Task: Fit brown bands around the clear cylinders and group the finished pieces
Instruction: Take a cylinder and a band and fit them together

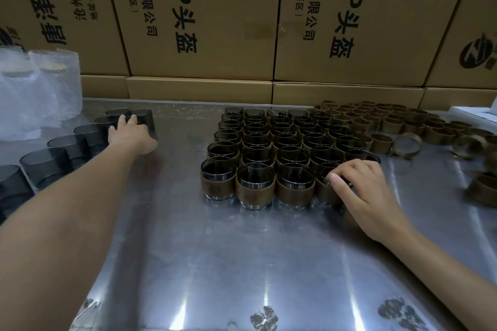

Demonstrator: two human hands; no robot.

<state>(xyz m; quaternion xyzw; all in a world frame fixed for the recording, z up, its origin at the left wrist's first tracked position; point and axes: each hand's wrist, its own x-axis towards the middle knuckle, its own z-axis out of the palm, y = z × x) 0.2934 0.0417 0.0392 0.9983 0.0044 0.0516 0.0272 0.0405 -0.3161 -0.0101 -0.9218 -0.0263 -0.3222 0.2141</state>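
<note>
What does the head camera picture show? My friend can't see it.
A person's right hand sets a banded cylinder into a block of finished pieces, while the left hand reaches for a bare cylinder. Loose brown bands lie right.

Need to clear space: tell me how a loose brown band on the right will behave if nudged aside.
The loose brown bands look like thin open rings, so probably light and easily slid across the smooth metal table. Most lie flat, so unlikely to roll. Thin walls may flex if squeezed.
</note>
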